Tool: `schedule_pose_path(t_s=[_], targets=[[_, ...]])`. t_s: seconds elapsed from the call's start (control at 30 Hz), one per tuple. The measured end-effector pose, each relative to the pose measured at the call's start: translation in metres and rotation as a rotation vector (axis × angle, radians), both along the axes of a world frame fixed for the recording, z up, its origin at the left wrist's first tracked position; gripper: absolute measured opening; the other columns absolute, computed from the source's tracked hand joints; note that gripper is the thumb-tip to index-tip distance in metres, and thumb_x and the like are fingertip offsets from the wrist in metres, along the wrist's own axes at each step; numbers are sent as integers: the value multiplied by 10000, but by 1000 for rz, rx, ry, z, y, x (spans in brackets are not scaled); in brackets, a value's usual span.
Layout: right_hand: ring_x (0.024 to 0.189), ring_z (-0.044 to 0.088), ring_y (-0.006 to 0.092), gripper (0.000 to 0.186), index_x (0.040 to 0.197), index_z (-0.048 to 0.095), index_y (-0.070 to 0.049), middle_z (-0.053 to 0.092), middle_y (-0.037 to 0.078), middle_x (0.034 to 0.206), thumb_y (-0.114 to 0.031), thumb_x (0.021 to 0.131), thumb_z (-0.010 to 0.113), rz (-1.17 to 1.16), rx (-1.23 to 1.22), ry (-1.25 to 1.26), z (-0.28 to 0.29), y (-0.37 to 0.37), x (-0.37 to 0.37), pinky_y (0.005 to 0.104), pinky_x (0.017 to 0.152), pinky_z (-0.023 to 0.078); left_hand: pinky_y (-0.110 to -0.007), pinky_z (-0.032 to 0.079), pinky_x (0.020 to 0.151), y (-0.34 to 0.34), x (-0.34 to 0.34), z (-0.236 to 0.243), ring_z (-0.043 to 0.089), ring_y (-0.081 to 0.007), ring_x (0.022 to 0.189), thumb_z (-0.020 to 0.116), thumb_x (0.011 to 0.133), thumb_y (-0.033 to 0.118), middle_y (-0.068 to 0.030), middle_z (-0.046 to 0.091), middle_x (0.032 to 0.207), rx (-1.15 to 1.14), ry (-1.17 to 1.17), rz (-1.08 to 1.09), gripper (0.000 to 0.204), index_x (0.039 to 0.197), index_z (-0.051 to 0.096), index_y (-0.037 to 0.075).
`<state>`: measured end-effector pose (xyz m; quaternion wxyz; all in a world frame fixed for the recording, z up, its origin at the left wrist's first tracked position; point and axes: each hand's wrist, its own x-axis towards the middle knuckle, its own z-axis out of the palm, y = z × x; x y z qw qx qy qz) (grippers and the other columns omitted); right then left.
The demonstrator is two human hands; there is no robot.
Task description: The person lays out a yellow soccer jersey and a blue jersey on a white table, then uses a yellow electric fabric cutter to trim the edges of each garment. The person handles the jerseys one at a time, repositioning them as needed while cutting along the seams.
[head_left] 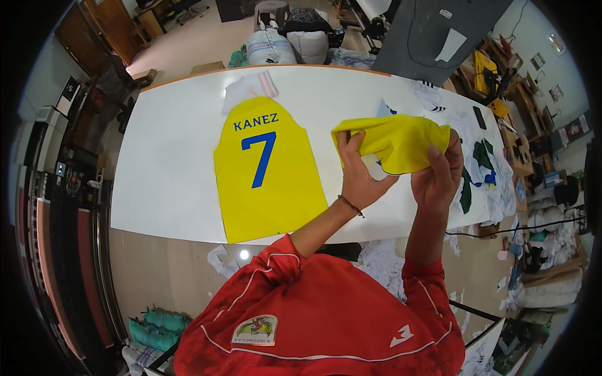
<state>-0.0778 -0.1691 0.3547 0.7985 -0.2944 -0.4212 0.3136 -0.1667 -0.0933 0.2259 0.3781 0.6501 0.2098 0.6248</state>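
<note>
Between my two hands a yellow fabric piece is held up over the right half of the white table. My left hand grips its left end, with the fingertips partly behind a fold. At its right end my right hand pinches the cloth between thumb and fingers. The piece sags and folds in the middle, and a dark line runs along its lower edge. Left of my hands a yellow jersey panel with blue lettering and a blue numeral lies flat, touched by neither hand.
A folded white and pink cloth lies beyond the panel. Fabric scraps in white, green and blue cover the table's right end, near a dark phone-like object. A large grey board stands behind the table; stuffed sacks sit at the back.
</note>
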Motion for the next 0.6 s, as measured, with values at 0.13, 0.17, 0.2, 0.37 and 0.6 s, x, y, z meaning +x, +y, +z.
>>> schedule_pose_path(t_s=[0.13, 0.17, 0.2, 0.37, 0.6], targets=[[1110, 701, 187, 149, 1167, 638, 0, 723, 120, 1204, 52, 1029, 615, 24, 40, -71, 11, 14, -10, 351, 1017, 552, -501, 409, 1206, 20, -37, 29, 383, -558, 1525, 724, 788, -21, -408, 330, 1644, 13, 154, 51, 595, 1377, 682, 58], [1101, 699, 179, 138, 1156, 642, -1, 726, 117, 1196, 49, 1030, 618, 41, 57, -89, 12, 19, -11, 343, 1011, 548, -483, 434, 1188, 24, -49, 34, 444, -533, 1489, 684, 792, -40, -381, 418, 1588, 17, 138, 27, 579, 1364, 691, 49], [1093, 697, 172, 134, 1146, 643, -2, 727, 112, 1184, 53, 1026, 617, 31, 37, -78, 14, 21, -14, 336, 1008, 545, -465, 458, 1170, 28, -62, 38, 504, -507, 1453, 643, 795, -58, -353, 507, 1532, 20, 122, -2, 568, 1352, 701, 39], [999, 666, 134, 112, 1038, 620, -26, 705, 64, 1072, 79, 1000, 615, -13, -41, -36, 26, 35, -35, 309, 958, 538, -404, 534, 1065, 40, -128, 86, 732, -342, 1182, 496, 812, -146, -233, 755, 1240, 38, 182, 67, 553, 1301, 724, -22], [967, 608, 137, 253, 1135, 488, -91, 610, 90, 1121, 48, 986, 639, 12, -24, 15, 34, 67, -66, 303, 939, 520, -363, 609, 814, 69, -213, 130, 771, -327, 914, 735, 798, 53, -203, 769, 1158, 230, 450, 177, 611, 1405, 667, 65]])
